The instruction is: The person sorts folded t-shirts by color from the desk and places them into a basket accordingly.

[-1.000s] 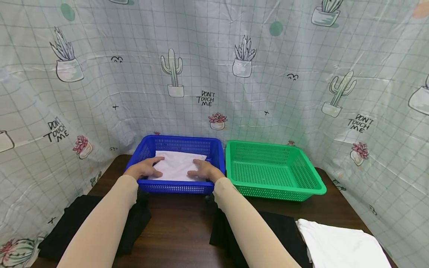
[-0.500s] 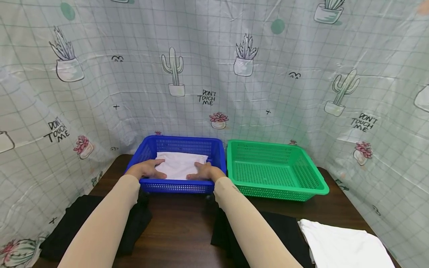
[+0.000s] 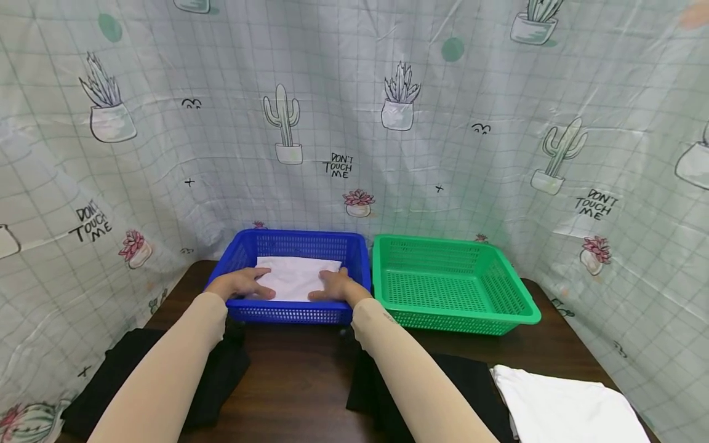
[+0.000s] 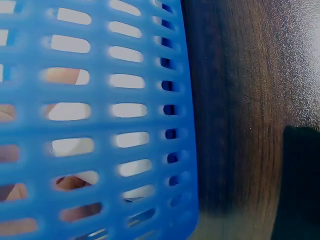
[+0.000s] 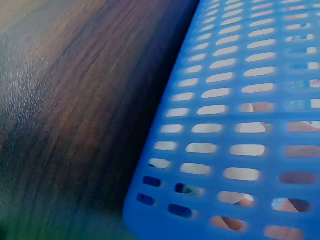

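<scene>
A white folded cloth (image 3: pixel 293 278) lies flat in the blue plastic basket (image 3: pixel 290 312). My left hand (image 3: pixel 241 283) reaches over the front left of the basket and rests on the cloth's left side, thumb and forefinger spread apart. Opposite it, my right hand (image 3: pixel 339 287) rests on the right side of the cloth in the same spread way. The other fingertips are hard to make out. Both wrist views face the slotted front wall of the basket (image 4: pixel 105 122), also filling the right side of the right wrist view (image 5: pixel 225 120); bits of skin and white cloth show through the slots.
A green plastic basket (image 3: pixel 437 286) stands right beside the blue one. Black cloth (image 3: pixel 221 381) lies under the left forearm, more black cloth (image 3: pixel 465 381) under the right. A white folded cloth (image 3: pixel 570 403) sits at the front right of the brown table (image 3: pixel 299 375). A printed curtain (image 3: pixel 332 111) hangs behind.
Both thumbs have shifted slightly toward the front of the basket over the cloth. The cloth and the baskets stay in place; the head view has tilted a little.
</scene>
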### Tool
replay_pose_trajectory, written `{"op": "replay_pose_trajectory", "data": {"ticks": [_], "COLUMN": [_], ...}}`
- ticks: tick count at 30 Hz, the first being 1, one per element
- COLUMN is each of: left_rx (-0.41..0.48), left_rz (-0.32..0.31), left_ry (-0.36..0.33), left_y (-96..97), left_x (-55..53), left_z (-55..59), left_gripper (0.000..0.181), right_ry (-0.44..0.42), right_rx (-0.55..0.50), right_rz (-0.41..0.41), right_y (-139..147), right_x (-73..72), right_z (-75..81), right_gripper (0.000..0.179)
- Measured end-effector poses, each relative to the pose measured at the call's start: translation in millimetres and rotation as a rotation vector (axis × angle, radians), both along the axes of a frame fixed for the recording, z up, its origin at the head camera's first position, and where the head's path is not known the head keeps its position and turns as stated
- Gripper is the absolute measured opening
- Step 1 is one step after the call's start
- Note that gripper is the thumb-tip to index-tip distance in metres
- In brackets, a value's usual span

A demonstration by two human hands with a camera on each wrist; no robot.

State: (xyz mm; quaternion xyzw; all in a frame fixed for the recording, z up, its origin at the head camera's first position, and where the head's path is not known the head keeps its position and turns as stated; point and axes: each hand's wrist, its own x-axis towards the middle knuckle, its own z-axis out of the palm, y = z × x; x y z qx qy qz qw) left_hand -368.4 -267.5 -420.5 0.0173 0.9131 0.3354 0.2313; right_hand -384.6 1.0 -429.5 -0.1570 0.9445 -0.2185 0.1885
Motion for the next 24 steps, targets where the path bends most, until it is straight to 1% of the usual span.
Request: {"op": "replay_pose_trajectory", "data": {"ticks": [3,5,7,9,11,14,18,21,24], "left_rx": [0.005,-0.026,-0.071,-0.124,-0.151,-0.13,-0.073,-0.026,0.027], "left_rz": [-0.03,-0.05,-0.055,-0.071,-0.075,-0.08,-0.113,-0.161,-0.204], "left_ry": [0.012,0.036,0.069,0.136,0.212,0.33,0.45,0.498,0.539], "left_y": [2.4,4.8,8.1,12.0,17.5,30.4,52.2,71.2,92.1], "left_x": [4.4,7.0,10.4,13.7,18.6,27.5,41.2,54.0,68.1], "left_z": [3.3,7.5,13.9,22.5,33.8,51.1,72.9,86.6,94.3], "left_gripper": [0.089,0.086,0.083,0.079,0.075,0.07,0.066,0.065,0.062], "right_ry": [0.062,0.089,0.119,0.143,0.163,0.196,0.23,0.234,0.228], "right_rx": [-0.017,-0.044,-0.069,-0.09,-0.105,-0.111,-0.119,-0.137,-0.168], "right_rz": [0.029,0.063,0.115,0.162,0.204,0.262,0.319,0.331,0.32], "right_y": [5,10,17,24,35,57,98,130,162], "right_x": [3.2,5.3,7.1,9.9,14.2,22.8,37.3,51.1,68.6], "right_z": [1.2,4.9,12.3,23.5,37.1,58.3,80.9,94.2,105.6], "right_gripper": [0.081,0.079,0.077,0.076,0.075,0.073,0.073,0.075,0.076]}}
